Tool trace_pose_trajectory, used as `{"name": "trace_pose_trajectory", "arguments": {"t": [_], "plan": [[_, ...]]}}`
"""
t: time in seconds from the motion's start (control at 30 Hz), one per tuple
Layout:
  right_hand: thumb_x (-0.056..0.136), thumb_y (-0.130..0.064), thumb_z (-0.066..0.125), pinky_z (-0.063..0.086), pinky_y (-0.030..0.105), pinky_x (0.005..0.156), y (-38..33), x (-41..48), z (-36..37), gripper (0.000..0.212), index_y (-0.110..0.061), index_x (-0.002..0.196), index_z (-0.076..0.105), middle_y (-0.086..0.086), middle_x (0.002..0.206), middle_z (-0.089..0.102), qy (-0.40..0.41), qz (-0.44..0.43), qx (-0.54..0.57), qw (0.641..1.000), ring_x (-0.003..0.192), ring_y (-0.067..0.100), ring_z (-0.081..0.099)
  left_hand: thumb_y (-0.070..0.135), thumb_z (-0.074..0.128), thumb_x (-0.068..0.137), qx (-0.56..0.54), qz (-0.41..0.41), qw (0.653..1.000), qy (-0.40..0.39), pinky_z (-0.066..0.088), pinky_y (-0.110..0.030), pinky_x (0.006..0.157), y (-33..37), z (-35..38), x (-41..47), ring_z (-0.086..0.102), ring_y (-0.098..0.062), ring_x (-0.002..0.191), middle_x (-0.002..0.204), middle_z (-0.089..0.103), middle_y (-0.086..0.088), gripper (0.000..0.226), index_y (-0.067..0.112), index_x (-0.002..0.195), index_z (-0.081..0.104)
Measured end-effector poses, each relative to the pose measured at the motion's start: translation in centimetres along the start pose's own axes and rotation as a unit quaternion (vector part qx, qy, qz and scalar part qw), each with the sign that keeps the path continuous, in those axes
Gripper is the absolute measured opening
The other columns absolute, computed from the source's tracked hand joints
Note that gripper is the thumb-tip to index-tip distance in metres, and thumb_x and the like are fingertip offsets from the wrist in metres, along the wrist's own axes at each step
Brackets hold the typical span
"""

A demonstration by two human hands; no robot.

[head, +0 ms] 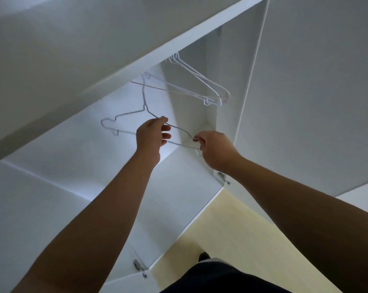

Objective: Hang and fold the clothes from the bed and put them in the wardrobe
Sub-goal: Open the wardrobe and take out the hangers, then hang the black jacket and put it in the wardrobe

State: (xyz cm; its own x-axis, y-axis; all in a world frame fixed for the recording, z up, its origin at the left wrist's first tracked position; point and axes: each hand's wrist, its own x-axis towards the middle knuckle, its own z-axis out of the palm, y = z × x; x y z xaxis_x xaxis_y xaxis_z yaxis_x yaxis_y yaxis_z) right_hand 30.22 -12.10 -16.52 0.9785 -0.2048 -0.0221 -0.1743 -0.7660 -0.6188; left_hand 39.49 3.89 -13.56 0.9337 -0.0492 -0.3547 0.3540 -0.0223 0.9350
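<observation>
The white wardrobe (73,166) stands open around the grip, with spare hangers (200,81) above and beyond it. Below them is the wire hanger (144,96): the left hand (151,134) curls round its middle, and the right hand (214,149) pinches its right end.

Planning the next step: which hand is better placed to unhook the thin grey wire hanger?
Probably the left hand: it grips the thin grey wire hanger near its neck; the right hand pinches its far tip.
</observation>
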Motion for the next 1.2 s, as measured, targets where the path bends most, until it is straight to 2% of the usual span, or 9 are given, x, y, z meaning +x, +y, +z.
{"name": "trace_pose_trajectory", "arguments": {"t": [0.1,0.3,0.43,0.6,0.77,0.87,0.93,1.03,1.2], "plan": [[0.101,-0.008,0.047,0.054,0.031,0.080,3.1,-4.1,-0.8,0.029,-0.017,0.117,0.071,0.006,0.105,0.071,0.009,0.032,0.014,0.999,0.090,0.022,0.067,0.030,0.065,0.092,-0.015,-0.024,1.000,0.007,0.042,-0.029,0.062,-1.7,0.8,-1.9,0.055,-0.017,0.052,0.070,0.067,-0.001,0.019,0.013,0.089,0.072],[0.102,-0.007,0.046,0.052,0.029,0.083,9.6,-16.0,-3.5,0.031,-0.016,0.120,0.070,0.005,0.109,0.070,0.023,0.092,0.020,0.995,0.095,0.021,0.065,0.053,0.040,0.104,-0.073,-0.138,0.986,-0.059,0.047,-0.026,0.061,-7.2,6.0,-8.5,0.057,-0.015,0.059,0.071,0.065,-0.001,0.060,0.006,0.091,0.076],[0.103,-0.010,0.046,0.051,0.032,0.087,15.4,-26.0,-5.9,0.031,-0.016,0.121,0.070,0.005,0.111,0.070,0.049,0.173,0.020,0.984,0.102,0.024,0.064,0.037,0.046,0.106,-0.071,-0.251,0.958,-0.118,0.049,-0.023,0.057,-11.6,12.8,-15.2,0.058,-0.009,0.059,0.068,0.063,0.000,0.048,0.006,0.081,0.074],[0.100,-0.012,0.043,0.051,0.036,0.091,22.5,-39.3,-9.0,0.032,-0.018,0.120,0.068,0.006,0.115,0.067,0.087,0.309,0.032,0.947,0.106,0.027,0.062,0.029,0.056,0.101,-0.006,-0.280,0.939,-0.197,0.051,-0.025,0.063,-17.9,22.9,-25.9,0.062,-0.010,0.059,0.065,0.065,0.000,0.029,0.009,0.085,0.070],[0.096,-0.012,0.042,0.049,0.036,0.095,27.7,-51.8,-11.8,0.038,-0.018,0.125,0.065,0.009,0.121,0.065,0.132,0.435,0.040,0.890,0.111,0.033,0.061,0.017,0.055,0.099,0.065,-0.304,0.911,-0.270,0.054,-0.022,0.050,-23.9,31.2,-37.0,0.066,-0.012,0.049,0.059,0.066,-0.003,0.019,0.010,0.081,0.060],[0.098,-0.021,0.043,0.044,0.036,0.093,29.8,-58.1,-13.3,0.039,-0.023,0.132,0.060,0.007,0.125,0.064,0.169,0.486,0.044,0.856,0.110,0.033,0.060,0.012,0.054,0.099,0.132,-0.314,0.877,-0.338,0.054,-0.023,0.048,-27.0,35.8,-43.8,0.067,-0.013,0.049,0.060,0.069,-0.006,0.014,0.009,0.087,0.060],[0.099,-0.028,0.044,0.048,0.037,0.094,30.9,-61.8,-14.3,0.038,-0.025,0.135,0.058,0.005,0.124,0.065,0.211,0.496,0.065,0.840,0.109,0.031,0.061,0.010,0.054,0.098,0.192,-0.307,0.845,-0.393,0.053,-0.022,0.047,-28.9,39.0,-48.7,0.068,-0.013,0.050,0.062,0.070,-0.007,0.015,0.007,0.086,0.062],[0.100,-0.035,0.050,0.051,0.038,0.093,32.8,-66.4,-16.1,0.035,-0.026,0.132,0.059,0.000,0.117,0.068,0.298,0.501,0.089,0.808,0.107,0.024,0.063,0.006,0.056,0.096,0.262,-0.289,0.795,-0.465,0.052,-0.021,0.046,-31.5,44.0,-55.3,0.067,-0.012,0.049,0.063,0.071,-0.008,0.016,0.006,0.082,0.065],[0.097,-0.045,0.059,0.049,0.040,0.095,37.3,-73.5,-19.9,0.035,-0.024,0.125,0.064,-0.002,0.117,0.065,0.414,0.525,0.038,0.743,0.109,0.019,0.061,0.011,0.061,0.096,0.324,-0.293,0.700,-0.565,0.053,-0.021,0.049,-35.7,52.7,-64.3,0.066,-0.011,0.050,0.063,0.070,-0.004,0.017,0.008,0.081,0.067]]}}
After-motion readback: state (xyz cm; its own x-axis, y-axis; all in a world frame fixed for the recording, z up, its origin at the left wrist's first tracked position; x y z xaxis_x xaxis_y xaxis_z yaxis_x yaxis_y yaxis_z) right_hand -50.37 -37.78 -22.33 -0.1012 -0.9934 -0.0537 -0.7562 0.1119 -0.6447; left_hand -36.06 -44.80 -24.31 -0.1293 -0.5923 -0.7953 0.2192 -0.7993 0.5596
